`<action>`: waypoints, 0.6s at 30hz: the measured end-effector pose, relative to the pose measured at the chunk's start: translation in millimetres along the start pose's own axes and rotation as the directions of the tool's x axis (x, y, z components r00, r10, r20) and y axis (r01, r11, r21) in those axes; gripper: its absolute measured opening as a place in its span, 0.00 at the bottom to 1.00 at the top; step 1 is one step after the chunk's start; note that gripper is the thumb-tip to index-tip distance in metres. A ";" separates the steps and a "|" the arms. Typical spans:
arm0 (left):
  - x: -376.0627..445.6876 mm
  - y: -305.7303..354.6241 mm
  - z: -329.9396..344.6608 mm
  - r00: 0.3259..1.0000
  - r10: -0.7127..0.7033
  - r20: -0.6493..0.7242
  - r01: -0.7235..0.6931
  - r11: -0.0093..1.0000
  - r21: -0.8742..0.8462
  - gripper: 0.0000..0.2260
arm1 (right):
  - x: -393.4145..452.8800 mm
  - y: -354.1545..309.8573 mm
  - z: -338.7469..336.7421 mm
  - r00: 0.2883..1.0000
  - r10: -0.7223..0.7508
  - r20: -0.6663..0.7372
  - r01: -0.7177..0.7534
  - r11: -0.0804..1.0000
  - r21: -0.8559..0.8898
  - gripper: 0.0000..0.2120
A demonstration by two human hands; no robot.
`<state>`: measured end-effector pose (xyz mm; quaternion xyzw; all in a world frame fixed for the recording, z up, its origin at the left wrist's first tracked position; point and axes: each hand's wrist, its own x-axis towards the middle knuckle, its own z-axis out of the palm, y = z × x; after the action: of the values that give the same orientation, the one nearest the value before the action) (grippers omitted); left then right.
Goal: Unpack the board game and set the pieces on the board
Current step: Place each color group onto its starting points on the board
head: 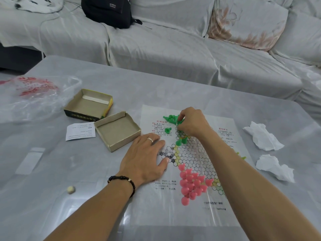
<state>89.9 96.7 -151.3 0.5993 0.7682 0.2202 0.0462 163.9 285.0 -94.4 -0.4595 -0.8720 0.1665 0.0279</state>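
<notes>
Board: thin printed paper sheet with hexagon grid (194,159), flat on table.
Left hand (145,157): fingers spread, pressing sheet.
Right hand (191,121): fingertips pinched, apparently on small green plastic pawns (171,119).
Pink plastic pawns (192,184): clustered near corner.

You worked at a glossy grey bench (52,171) under soft, even light. Behind it stood a sofa (165,54) draped in pale cloth, with a floral cushion (246,25) and a black bag (107,11).

I see two bare forearms entering from the bottom of the frame, no sleeves on either. The left hand (145,157) wears a plain silver ring (150,140) on one finger and a dark beaded bracelet (123,182) with one pale bead at the wrist. The right hand (192,122) wears nothing.
</notes>
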 end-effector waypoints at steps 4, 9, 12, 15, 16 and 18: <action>-0.2 -0.1 -0.1 1.000 -0.002 0.004 0.002 1.000 -0.005 0.21 | 3.9 1.5 -1.0 0.992 -0.085 0.089 0.091 0.993 -0.069 0.16; 0.3 0.0 -0.4 1.000 0.001 0.017 -0.001 1.000 0.000 0.21 | -5.3 14.0 -7.7 0.984 -0.174 0.032 0.172 0.983 0.065 0.19; 0.1 0.0 -0.1 1.000 0.001 0.017 -0.001 1.000 0.002 0.21 | -14.3 23.9 -14.5 0.982 -0.181 -0.045 0.186 0.973 0.135 0.12; -0.3 -0.2 0.2 1.000 -0.004 0.020 0.004 1.000 0.007 0.22 | -28.1 35.0 -18.2 0.987 -0.147 -0.063 0.158 0.957 0.244 0.06; -0.2 -0.6 0.6 1.000 -0.005 0.022 0.005 1.000 0.011 0.22 | -32.8 39.3 -17.4 0.989 -0.139 -0.054 0.148 0.954 0.260 0.05; -0.2 -1.1 1.0 1.000 -0.004 0.025 0.003 1.000 0.020 0.23 | -40.6 47.3 -13.3 0.990 -0.137 -0.039 0.142 0.965 0.222 0.04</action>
<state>89.3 96.6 -152.7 0.6011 0.7709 0.2049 0.0501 227.4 280.3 -92.6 -0.3928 -0.8775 0.2560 0.1013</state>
